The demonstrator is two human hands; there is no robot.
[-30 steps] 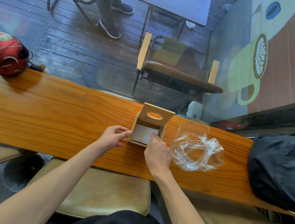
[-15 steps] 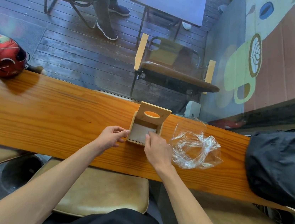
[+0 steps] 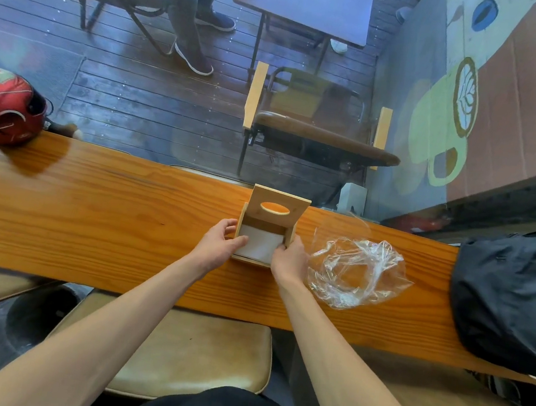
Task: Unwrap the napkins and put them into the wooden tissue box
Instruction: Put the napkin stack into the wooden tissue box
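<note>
Napkins (image 3: 260, 244) lie as a white stack inside the wooden tissue box (image 3: 268, 226), which stands on the table (image 3: 97, 209) with its lid (image 3: 278, 207) tipped up. Left hand (image 3: 219, 247) clasps the box's left wall, thumb over the napkins' corner. Right hand (image 3: 290, 259) presses the right wall, its grip closed on the box edge. Crumpled clear wrapper (image 3: 353, 270) rests just beside it.

One box (image 3: 268, 226), one wrapper (image 3: 357, 273), two hands.
</note>
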